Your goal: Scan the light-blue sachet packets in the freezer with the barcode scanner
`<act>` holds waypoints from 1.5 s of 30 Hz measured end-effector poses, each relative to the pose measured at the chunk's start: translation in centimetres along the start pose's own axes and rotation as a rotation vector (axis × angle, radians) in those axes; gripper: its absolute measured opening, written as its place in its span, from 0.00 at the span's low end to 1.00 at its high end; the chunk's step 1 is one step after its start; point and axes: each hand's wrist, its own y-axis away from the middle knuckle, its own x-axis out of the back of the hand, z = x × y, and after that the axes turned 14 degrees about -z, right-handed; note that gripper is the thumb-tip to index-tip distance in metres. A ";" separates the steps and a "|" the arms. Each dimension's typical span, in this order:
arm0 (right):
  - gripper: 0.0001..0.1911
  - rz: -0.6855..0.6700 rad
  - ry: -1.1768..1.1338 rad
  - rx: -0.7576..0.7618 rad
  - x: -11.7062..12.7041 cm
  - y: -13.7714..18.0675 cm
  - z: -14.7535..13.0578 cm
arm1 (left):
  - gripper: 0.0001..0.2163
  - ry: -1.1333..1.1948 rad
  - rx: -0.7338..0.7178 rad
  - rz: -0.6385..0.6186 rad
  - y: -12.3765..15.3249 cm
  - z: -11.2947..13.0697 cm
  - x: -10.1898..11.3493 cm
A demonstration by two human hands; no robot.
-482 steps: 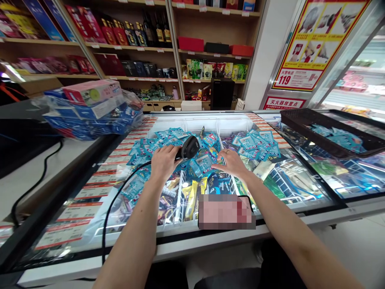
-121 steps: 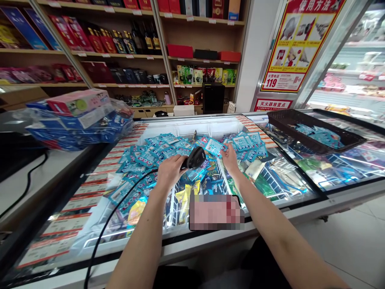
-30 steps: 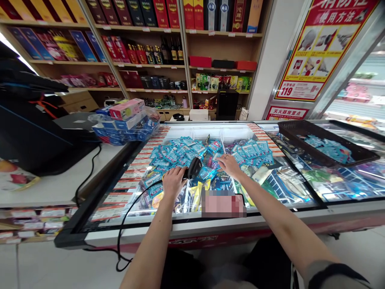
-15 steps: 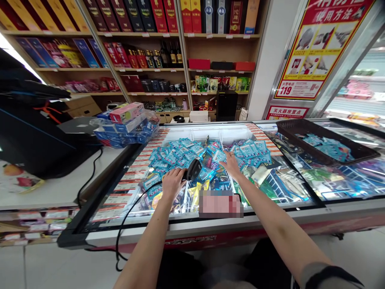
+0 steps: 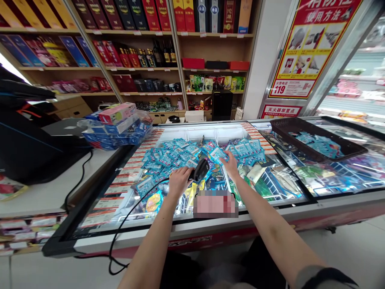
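Note:
My left hand (image 5: 179, 180) is closed round a black corded barcode scanner (image 5: 201, 170), its head pointing right. My right hand (image 5: 231, 164) pinches one small blue packet (image 5: 217, 153) and holds it up just in front of the scanner's head. Both hands hover over the glass lid of a chest freezer (image 5: 186, 218). A big heap of the same blue packets (image 5: 168, 157) lies on the glass to the left, and a smaller heap (image 5: 248, 150) lies to the right. A blurred flat device (image 5: 215, 204) rests on the glass near the front edge.
A black tray (image 5: 319, 138) with more blue packets sits on the freezer at the right. A wrapped stack of blue and pink boxes (image 5: 116, 126) and a dark till screen (image 5: 30, 136) stand on the counter at left. Shelves of bottles and boxes line the back wall.
My right hand lifted a blue packet off the right heap and brought it up before the scanner. My left hand shifted slightly right with the scanner.

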 end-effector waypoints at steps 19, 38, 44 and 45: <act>0.20 -0.071 -0.154 0.020 0.2 0.3 -0.8 | 0.18 -0.002 0.052 0.061 0.0 0.8 -0.7; 0.21 -0.032 -0.181 0.026 0.0 0.5 -0.5 | 0.21 -0.028 0.060 0.012 -0.2 1.1 -0.8; 0.18 0.086 0.166 -0.012 0.4 0.9 -0.7 | 0.21 -0.036 0.060 -0.013 -0.2 1.1 -0.7; 0.18 0.101 0.220 -0.034 0.4 1.1 -0.8 | 0.21 -0.033 0.056 -0.014 -0.2 1.2 -0.7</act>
